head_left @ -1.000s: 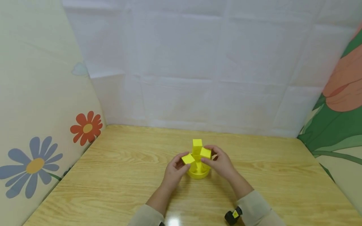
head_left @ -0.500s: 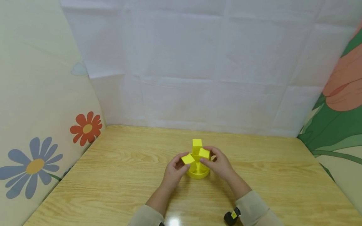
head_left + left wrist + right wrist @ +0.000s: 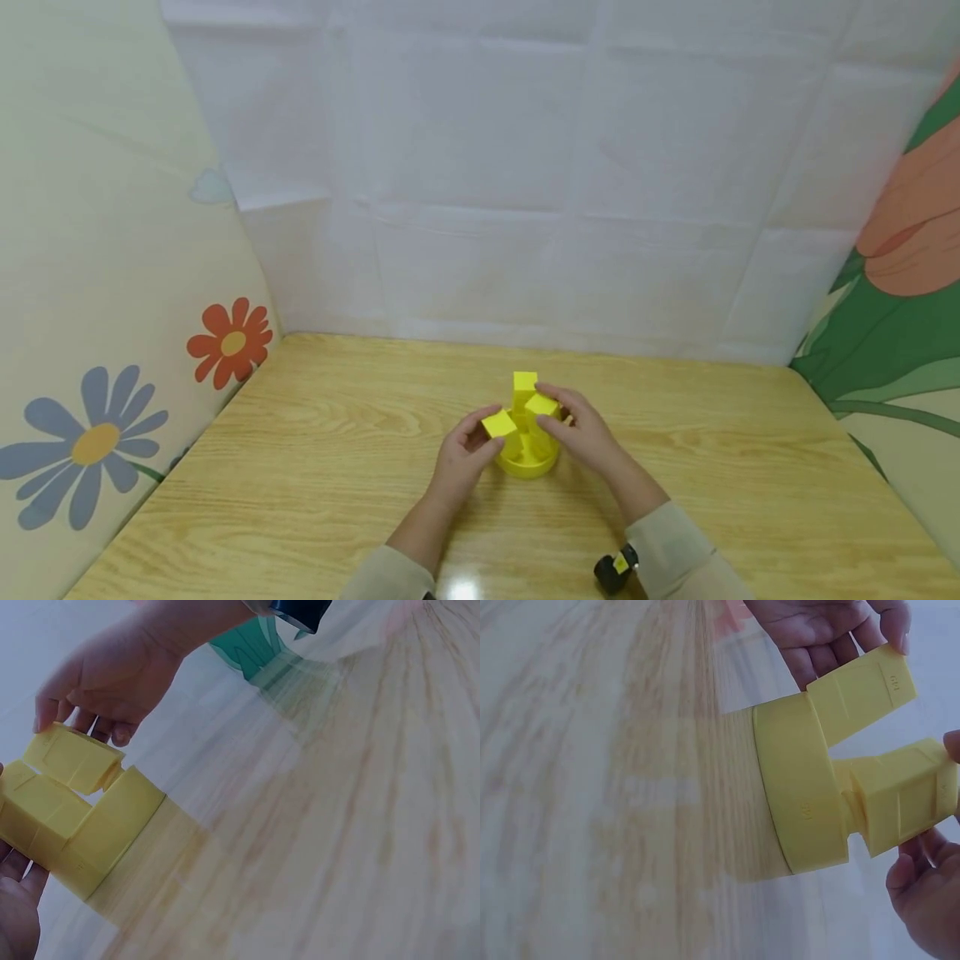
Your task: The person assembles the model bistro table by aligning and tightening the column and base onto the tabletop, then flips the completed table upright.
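A round yellow base (image 3: 527, 468) sits on the wooden table, with three yellow blocks rising from or over it. My left hand (image 3: 459, 454) pinches the left block (image 3: 498, 423) between thumb and fingers; in the right wrist view that block (image 3: 862, 694) leans outward at the rim. My right hand (image 3: 588, 433) grips the right block (image 3: 542, 407). Its narrow notched end meets the base near the rim in the right wrist view, where the block (image 3: 907, 795) tilts slightly; how deep it sits is hidden. The back block (image 3: 525, 385) stands upright, untouched by the left hand.
The wood-grain table (image 3: 337, 417) spreads around the base. A white sheet (image 3: 480, 167) hangs behind it, and flower-printed panels (image 3: 97, 250) flank the sides. A black wrist device (image 3: 615, 571) is by the right sleeve.
My right hand has shifted slightly left with its block, which now stands more upright over the base. The left hand and its block have stayed almost still.
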Demonstrator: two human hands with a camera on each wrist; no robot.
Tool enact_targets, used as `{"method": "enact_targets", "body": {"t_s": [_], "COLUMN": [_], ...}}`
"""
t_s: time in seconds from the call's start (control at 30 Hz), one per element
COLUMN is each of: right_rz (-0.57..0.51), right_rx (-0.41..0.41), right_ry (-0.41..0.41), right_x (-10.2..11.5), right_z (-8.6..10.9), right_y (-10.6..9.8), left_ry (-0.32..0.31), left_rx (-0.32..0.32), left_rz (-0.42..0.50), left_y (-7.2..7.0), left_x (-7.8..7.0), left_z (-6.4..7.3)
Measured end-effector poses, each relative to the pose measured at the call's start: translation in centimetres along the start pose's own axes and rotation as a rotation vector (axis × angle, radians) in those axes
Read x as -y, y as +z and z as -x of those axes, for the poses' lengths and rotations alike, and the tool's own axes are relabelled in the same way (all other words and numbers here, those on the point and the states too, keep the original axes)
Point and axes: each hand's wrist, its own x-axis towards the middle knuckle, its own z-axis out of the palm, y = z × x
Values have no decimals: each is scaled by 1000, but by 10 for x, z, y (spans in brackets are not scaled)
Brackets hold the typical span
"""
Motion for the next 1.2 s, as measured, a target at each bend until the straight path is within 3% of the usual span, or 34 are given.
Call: {"method": "enact_targets", "body": {"t_s": [0.3, 0.57, 0.8, 1.07, 1.2], "right_rz": [-54, -129, -113, -88, -148], "right_rx": [-20, -102, -121, -37, -5], "right_ry": [149, 102, 161, 131, 77], "right_x": [-3, -11, -14, -20, -22], "right_z": [-4, 1, 3, 7, 12], "right_y": [-1, -7, -9, -14, -20], "left_ry": [10, 3, -10, -7, -9], "left_rx": [-6, -10, -7, -2, 6], "left_rz": [1, -24, -16, -2, -7], "left_y": [1, 0, 0, 0, 0], "left_x": [2, 1, 0, -1, -1], "left_z": [-1, 0, 0, -1, 0]}}
